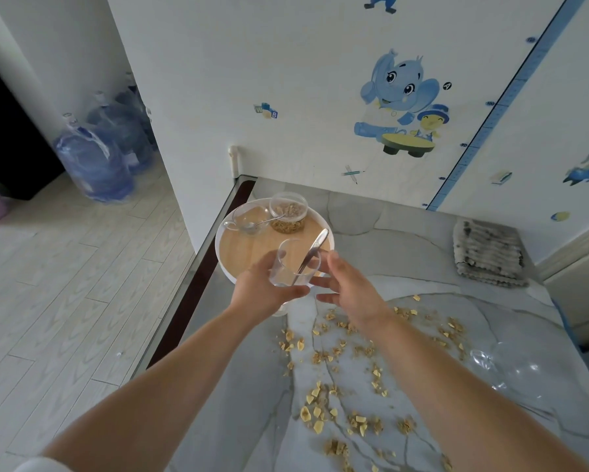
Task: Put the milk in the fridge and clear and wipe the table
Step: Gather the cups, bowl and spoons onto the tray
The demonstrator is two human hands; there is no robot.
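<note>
Both my arms [170, 369] reach forward, bare. My left hand [264, 289] curls round a glass [291, 262]; my right hand [349, 287] hovers beside, fingers spread loosely.

This is a home's eating corner. A cartoon elephant sticker [402, 93] and a height chart [500, 107] decorate the wall. Big water jugs [95, 158] stand on the pale plank floor [64, 284], and cereal crumbs [320, 356] litter the marble-patterned desk [405, 260].
</note>
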